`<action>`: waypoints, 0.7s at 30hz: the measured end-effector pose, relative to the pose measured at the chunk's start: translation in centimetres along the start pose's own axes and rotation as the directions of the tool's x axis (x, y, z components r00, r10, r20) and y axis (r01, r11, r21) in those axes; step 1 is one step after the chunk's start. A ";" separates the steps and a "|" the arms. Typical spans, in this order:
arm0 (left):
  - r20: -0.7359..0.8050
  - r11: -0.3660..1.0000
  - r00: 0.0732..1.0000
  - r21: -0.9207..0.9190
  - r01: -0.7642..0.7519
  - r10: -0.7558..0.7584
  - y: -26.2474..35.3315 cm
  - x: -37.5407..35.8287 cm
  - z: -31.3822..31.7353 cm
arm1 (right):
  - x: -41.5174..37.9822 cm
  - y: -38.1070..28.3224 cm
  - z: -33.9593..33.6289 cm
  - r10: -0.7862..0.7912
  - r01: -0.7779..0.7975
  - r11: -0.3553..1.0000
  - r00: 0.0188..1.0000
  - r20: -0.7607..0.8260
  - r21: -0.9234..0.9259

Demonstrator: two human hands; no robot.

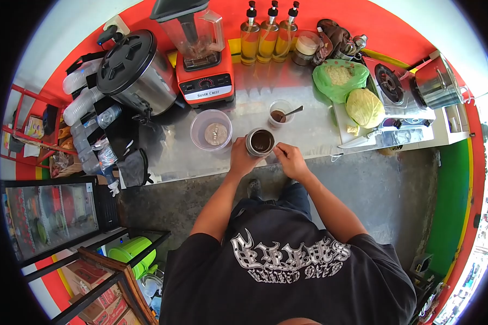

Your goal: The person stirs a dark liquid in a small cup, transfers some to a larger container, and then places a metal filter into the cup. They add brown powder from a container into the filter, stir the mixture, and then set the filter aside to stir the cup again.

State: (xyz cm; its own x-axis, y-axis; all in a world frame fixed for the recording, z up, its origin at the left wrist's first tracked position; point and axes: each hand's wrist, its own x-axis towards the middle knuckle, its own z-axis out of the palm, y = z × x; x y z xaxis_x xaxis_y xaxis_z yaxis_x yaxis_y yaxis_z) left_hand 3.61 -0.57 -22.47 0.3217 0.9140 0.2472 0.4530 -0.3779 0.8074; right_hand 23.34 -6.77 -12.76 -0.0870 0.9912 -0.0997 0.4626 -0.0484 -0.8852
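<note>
Above the counter's front edge I hold a round, grey-rimmed cup with dark brown contents. My left hand is wrapped round its left side. My right hand is closed, its fingertips at the cup's right side; whether they pinch a handle or another small thing is hidden. Just behind the cup stands a clear plastic cup with brown contents and a spoon leaning in it. To the left is a clear plastic tub with a round, pale lid-like disc inside.
A red blender, a large steel pot and pump bottles line the back of the steel counter. On the right are a knife, a cabbage, a green bag and a stove.
</note>
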 end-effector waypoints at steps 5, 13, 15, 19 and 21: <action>-0.016 1.000 1.000 0.013 -0.013 0.013 0.1 -0.1 0.0 | 0.0 0.2 -0.1 -0.045 0.045 0.999 0.999 0.000 0.005; -0.038 0.999 0.999 0.048 -0.005 0.007 0.3 0.0 0.0 | 0.4 -0.2 0.0 -0.050 0.052 0.998 0.992 -0.112 0.022; -0.035 0.999 0.999 0.040 0.019 -0.017 0.3 -0.3 0.0 | 0.3 -0.2 -0.3 -0.069 0.069 0.998 0.997 -0.030 -0.001; -0.039 0.999 0.999 0.050 -0.014 0.016 0.2 0.0 0.1 | 0.3 -0.3 0.1 -0.022 0.027 0.999 0.992 -0.122 0.040; -0.043 0.999 0.999 0.033 0.001 0.000 0.1 -0.1 0.2 | 0.3 0.0 -0.1 -0.081 0.082 0.997 0.996 -0.037 0.014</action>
State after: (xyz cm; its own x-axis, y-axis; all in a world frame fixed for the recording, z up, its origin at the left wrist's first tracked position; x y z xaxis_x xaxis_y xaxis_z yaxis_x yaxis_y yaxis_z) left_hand 3.75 -0.73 -22.55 0.2861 0.9194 0.2700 0.4810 -0.3815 0.7894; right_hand 23.42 -6.46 -12.73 -0.0915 0.9957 -0.0107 0.4412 0.0309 -0.8969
